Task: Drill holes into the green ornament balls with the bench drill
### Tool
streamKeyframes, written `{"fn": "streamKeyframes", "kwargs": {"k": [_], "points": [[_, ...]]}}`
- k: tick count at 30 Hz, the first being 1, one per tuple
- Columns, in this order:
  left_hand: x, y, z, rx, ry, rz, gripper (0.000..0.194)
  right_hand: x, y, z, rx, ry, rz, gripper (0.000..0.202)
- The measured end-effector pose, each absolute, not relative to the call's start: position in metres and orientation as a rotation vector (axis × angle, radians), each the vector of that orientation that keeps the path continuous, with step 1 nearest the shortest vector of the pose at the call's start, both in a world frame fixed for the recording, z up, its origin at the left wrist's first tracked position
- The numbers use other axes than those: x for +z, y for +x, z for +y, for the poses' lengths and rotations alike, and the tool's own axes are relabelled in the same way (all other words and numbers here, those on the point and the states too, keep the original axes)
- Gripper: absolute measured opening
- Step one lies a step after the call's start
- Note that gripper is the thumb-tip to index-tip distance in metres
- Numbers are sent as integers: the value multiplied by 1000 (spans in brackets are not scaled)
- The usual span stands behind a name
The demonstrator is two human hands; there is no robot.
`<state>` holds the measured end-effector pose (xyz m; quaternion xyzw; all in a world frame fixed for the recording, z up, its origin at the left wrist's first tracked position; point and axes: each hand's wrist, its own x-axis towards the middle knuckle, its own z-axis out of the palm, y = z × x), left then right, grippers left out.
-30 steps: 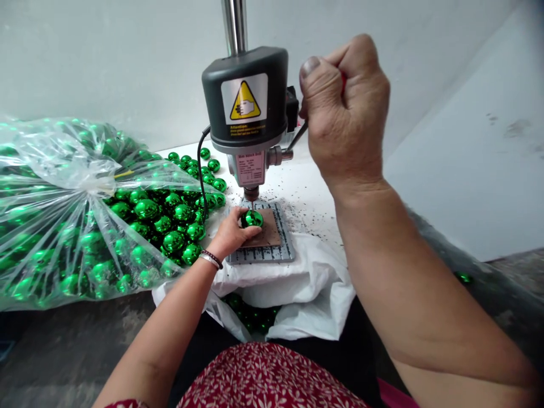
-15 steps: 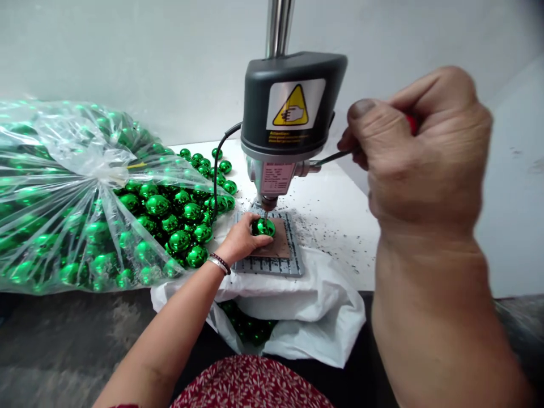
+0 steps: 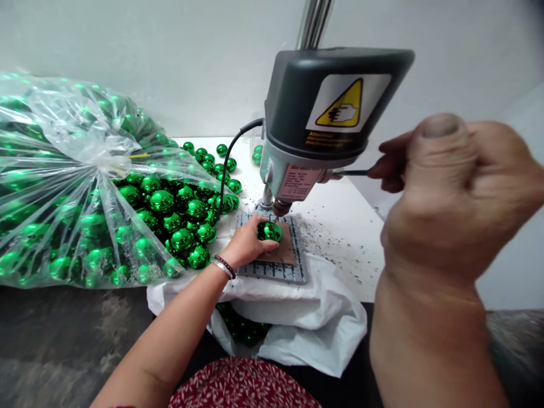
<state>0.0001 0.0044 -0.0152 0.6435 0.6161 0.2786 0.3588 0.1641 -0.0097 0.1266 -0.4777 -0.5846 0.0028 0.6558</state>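
Note:
A shiny green ball is gripped between the thumb and fingers of my left hand. It rests on a brown board on the slotted base of a small drill press. The drill bit points down at the top of the ball; whether it touches cannot be made out. My right hand, raised close to the camera, is closed round the feed lever at the press's right side. Its grip end is hidden in the fist.
A big clear plastic bag full of green balls fills the left, with loose balls at its opening. A black cable drops from the press. Dark shavings litter the white table. An open white sack with green balls hangs in front.
The view has tilted and shifted, so the drill press appears larger and farther right. My right hand has moved right and lower in view, still on the lever. My left hand still holds the ball.

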Motion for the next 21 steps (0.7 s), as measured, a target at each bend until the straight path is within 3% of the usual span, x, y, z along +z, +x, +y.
{"fn": "streamKeyframes", "kwargs": {"k": [21], "points": [[-15, -2, 2, 687, 1719, 1571, 57, 95, 163, -20, -19, -1003, -1275, 32]]}}
